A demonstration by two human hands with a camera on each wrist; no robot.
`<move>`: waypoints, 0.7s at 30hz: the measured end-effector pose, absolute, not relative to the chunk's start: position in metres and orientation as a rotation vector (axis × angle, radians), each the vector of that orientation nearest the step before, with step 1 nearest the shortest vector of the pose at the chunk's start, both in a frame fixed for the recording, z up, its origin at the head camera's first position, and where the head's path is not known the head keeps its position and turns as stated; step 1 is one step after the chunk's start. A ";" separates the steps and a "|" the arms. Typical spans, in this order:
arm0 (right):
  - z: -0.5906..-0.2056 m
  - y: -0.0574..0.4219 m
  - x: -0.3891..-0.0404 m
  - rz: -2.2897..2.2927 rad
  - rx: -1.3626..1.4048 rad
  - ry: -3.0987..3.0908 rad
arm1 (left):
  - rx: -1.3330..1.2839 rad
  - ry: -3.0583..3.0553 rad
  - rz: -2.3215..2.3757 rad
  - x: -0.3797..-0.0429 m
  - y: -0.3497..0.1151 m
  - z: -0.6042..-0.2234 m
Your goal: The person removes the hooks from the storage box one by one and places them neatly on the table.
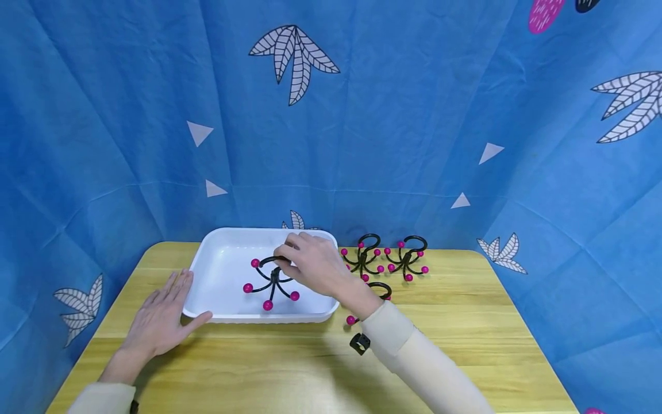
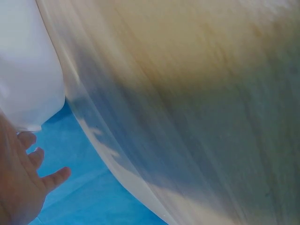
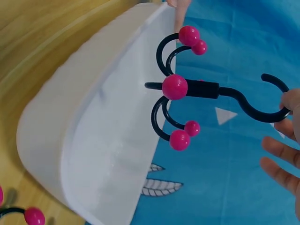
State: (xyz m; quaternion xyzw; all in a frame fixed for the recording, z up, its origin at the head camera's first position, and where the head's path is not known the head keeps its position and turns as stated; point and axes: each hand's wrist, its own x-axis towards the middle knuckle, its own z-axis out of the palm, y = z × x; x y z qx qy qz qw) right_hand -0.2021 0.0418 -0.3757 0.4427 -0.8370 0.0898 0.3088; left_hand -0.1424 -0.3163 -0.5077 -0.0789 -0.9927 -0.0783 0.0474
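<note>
By its curved hook end, my right hand (image 1: 315, 261) pinches a black multi-arm hook (image 1: 274, 278) tipped with pink balls. It hangs over the white tray (image 1: 217, 315), ball ends downward. In the right wrist view, thumb and index finger meet on the curl of the black hook (image 3: 201, 88), and the other fingers stand apart from it. My left hand (image 1: 164, 315) lies against the tray's left side, fingers straight and thumb spread near the front left corner. Part of that hand (image 2: 21, 183) also shows in the left wrist view beside the tray.
Two similar hooks (image 1: 363, 259) (image 1: 407, 262) stand at the back of the wooden table (image 1: 455, 333), right of the tray. A third hook (image 1: 381, 290) is partly covered by my right forearm. A blue patterned curtain (image 1: 393, 126) hangs behind the table.
</note>
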 end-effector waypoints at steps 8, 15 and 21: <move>-0.364 0.068 -0.193 0.290 1.143 -2.205 | -0.257 -3.026 -0.252 -0.142 -0.317 -0.508; -0.353 0.093 -0.185 0.292 1.111 -2.184 | -0.265 -3.025 -0.269 -0.143 -0.319 -0.508; -0.343 0.118 -0.179 0.306 1.092 -2.167 | -0.262 -3.026 -0.264 -0.142 -0.318 -0.506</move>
